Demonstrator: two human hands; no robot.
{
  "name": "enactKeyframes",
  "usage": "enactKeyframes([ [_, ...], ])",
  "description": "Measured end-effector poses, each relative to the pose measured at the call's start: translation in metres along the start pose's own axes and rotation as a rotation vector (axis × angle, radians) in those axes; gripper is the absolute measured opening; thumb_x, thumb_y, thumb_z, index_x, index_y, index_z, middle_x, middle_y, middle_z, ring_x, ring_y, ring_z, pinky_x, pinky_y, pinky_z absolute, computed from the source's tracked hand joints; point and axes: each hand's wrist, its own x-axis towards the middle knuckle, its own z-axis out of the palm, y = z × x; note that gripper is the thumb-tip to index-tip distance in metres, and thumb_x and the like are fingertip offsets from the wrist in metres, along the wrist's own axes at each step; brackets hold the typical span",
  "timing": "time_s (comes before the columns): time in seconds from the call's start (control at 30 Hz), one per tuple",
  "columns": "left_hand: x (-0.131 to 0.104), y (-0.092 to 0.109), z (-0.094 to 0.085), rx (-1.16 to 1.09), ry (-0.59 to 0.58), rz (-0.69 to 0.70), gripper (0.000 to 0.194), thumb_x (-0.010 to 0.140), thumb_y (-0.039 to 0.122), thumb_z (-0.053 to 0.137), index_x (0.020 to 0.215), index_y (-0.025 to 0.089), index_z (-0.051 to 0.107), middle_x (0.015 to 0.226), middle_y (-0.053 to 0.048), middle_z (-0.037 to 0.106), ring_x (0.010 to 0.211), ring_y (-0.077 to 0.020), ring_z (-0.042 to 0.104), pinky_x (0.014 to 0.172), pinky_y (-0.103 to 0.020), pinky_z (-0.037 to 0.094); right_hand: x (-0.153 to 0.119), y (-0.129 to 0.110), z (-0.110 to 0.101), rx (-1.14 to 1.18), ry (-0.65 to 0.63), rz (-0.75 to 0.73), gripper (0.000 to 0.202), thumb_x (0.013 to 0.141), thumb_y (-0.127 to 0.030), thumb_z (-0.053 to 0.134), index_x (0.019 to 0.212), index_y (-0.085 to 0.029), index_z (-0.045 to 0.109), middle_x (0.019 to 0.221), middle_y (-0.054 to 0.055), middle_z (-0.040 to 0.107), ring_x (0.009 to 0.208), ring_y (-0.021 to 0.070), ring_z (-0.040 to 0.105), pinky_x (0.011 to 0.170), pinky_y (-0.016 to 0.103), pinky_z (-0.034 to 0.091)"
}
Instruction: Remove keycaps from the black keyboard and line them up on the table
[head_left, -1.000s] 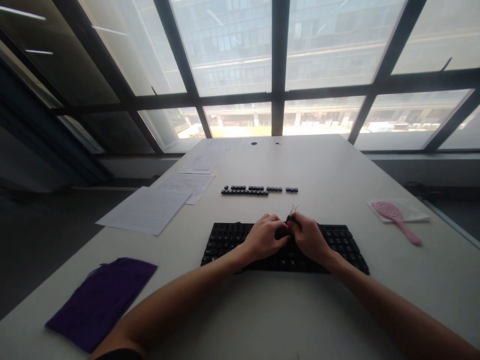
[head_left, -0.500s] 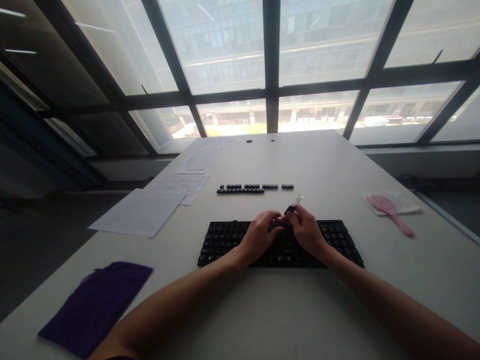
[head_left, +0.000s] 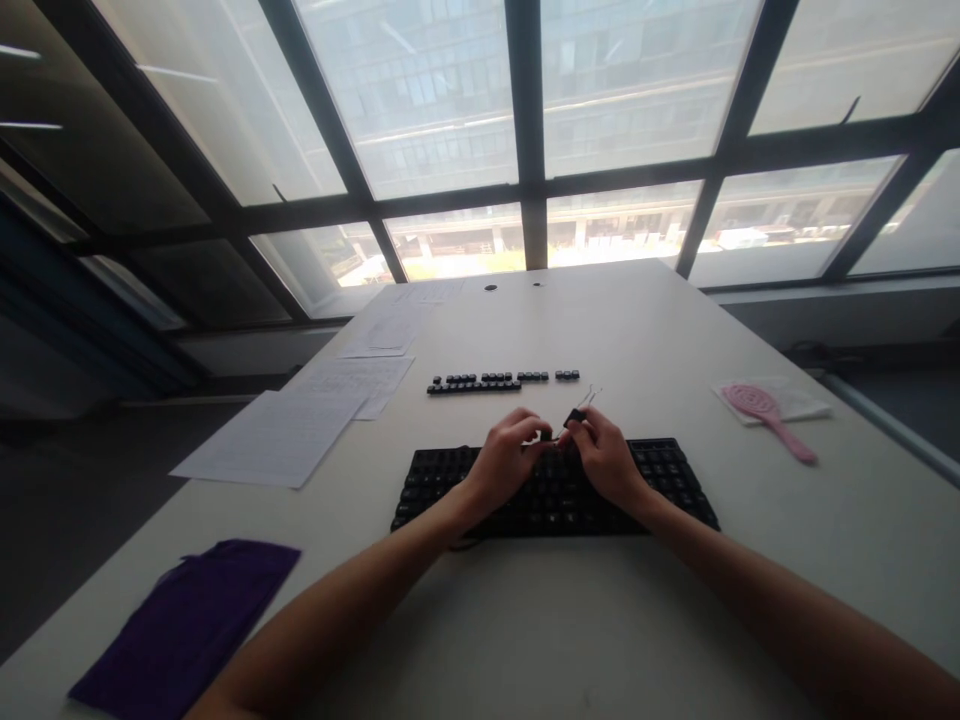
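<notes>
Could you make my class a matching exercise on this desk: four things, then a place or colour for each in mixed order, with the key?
Things:
1. Hairbrush
2. Loose keycaps
3. Wire-ended tool
4. Cloth

Descriptions:
A. In the right hand
B. Purple
C. Pink
D. In rows beyond the keyboard

Pairs: 1-C, 2-D, 3-A, 4-B

White table (head_left: pixel 615 320) under keyboard (head_left: pixel 559 497), keycaps (head_left: pixel 474 388)

Papers (head_left: pixel 262 440) are lying along the left edge of the table (head_left: pixel 622 330), and a purple cloth (head_left: pixel 191 625) is resting toward its near left corner. A pink hairbrush (head_left: pixel 759 408) is lying partly on a white sheet (head_left: pixel 806 410) near the table's right edge. Windows (head_left: pixel 645 85) are standing beyond its far end.
</notes>
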Motion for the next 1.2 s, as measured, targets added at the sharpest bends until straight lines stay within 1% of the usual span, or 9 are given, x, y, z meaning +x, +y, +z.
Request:
enactKeyframes([
  [0.07,0.018,-0.018,-0.005,0.045,-0.008,-0.071,0.009,0.082,0.014,0.070,0.089,0.017,0.068,0.086,-0.002,0.066,0.073,-0.0133,0.062,0.072,-0.026,0.051,0.000,0.001,0.001,0.000,-0.007,-0.006,0.014,0.096,-0.032,0.049,0.088,-0.022,0.055,0.076,0.001,0.071,0.071,0.0183,0.067,0.073,0.030,0.047],
  [0.17,0.041,-0.052,-0.004,0.180,-0.101,-0.130,0.009,0.080,0.013,0.072,0.088,0.016,0.069,0.082,-0.003,0.068,0.073,-0.0147,0.062,0.073,-0.027,0.050,0.000,0.001,0.001,-0.020,-0.003,-0.006,0.014,0.096,-0.032,0.049,0.088,-0.022,0.055,0.077,0.001,0.072,0.072,0.0186,0.068,0.074,0.030,0.048],
  [0.23,0.051,-0.070,0.000,0.253,-0.160,-0.126,0.007,0.080,0.015,0.071,0.087,0.017,0.071,0.083,-0.003,0.069,0.075,-0.0163,0.062,0.076,-0.030,0.050,0.000,0.001,0.001,-0.027,-0.003,-0.002,0.014,0.096,-0.032,0.049,0.088,-0.022,0.055,0.076,0.001,0.072,0.072,0.0188,0.068,0.074,0.031,0.048],
  [0.37,0.060,-0.088,0.009,0.323,-0.184,-0.078,0.009,0.081,0.017,0.070,0.088,0.020,0.074,0.088,-0.005,0.071,0.089,-0.0217,0.060,0.090,-0.038,0.047,0.000,0.000,0.001,-0.026,-0.012,0.000,0.015,0.096,-0.032,0.049,0.087,-0.022,0.056,0.076,0.002,0.072,0.073,0.0190,0.068,0.074,0.031,0.048],
  [0.47,0.067,-0.093,0.012,0.400,-0.162,-0.038,0.009,0.083,0.018,0.070,0.089,0.021,0.076,0.096,-0.006,0.069,0.098,-0.0243,0.055,0.095,-0.042,0.045,0.000,0.000,0.001,-0.027,-0.020,0.006,0.016,0.095,-0.032,0.050,0.085,-0.022,0.055,0.076,0.002,0.072,0.072,0.0191,0.068,0.074,0.031,0.048],
  [0.6,0.078,-0.100,0.012,0.429,-0.113,-0.052,0.008,0.081,0.018,0.072,0.085,0.022,0.077,0.103,-0.007,0.064,0.104,-0.0257,0.050,0.098,-0.043,0.044,0.000,0.000,0.000,-0.025,-0.028,0.013,0.015,0.095,-0.032,0.050,0.085,-0.022,0.056,0.077,0.002,0.072,0.072,0.0193,0.068,0.073,0.031,0.048],
  [0.93,0.083,-0.109,0.013,0.438,-0.056,-0.107,0.007,0.079,0.017,0.074,0.085,0.020,0.076,0.103,-0.008,0.063,0.101,-0.0262,0.048,0.095,-0.041,0.045,0.000,0.000,0.000,0.009,-0.017,0.017,0.017,0.096,-0.033,0.051,0.085,-0.021,0.056,0.077,0.003,0.072,0.072,0.0187,0.068,0.073,0.031,0.048],
  [1.07,0.081,-0.100,0.006,0.422,-0.035,-0.130,0.013,0.078,0.018,0.075,0.090,0.021,0.076,0.105,-0.007,0.063,0.101,-0.0260,0.049,0.096,-0.042,0.045,0.002,-0.001,-0.002,0.086,0.094,0.038,0.023,0.096,-0.039,0.050,0.086,-0.020,0.056,0.079,0.004,0.071,0.068,0.0172,0.065,0.068,0.029,0.049],
  [1.2,0.072,-0.076,-0.002,0.402,0.019,-0.088,0.016,0.083,0.017,0.070,0.097,0.021,0.074,0.109,-0.007,0.062,0.104,-0.0257,0.048,0.097,-0.041,0.044,0.008,0.000,-0.004,0.149,0.210,0.032,0.026,0.095,-0.043,0.051,0.086,-0.019,0.057,0.081,0.006,0.070,0.066,0.0164,0.062,0.062,0.028,0.049],
])
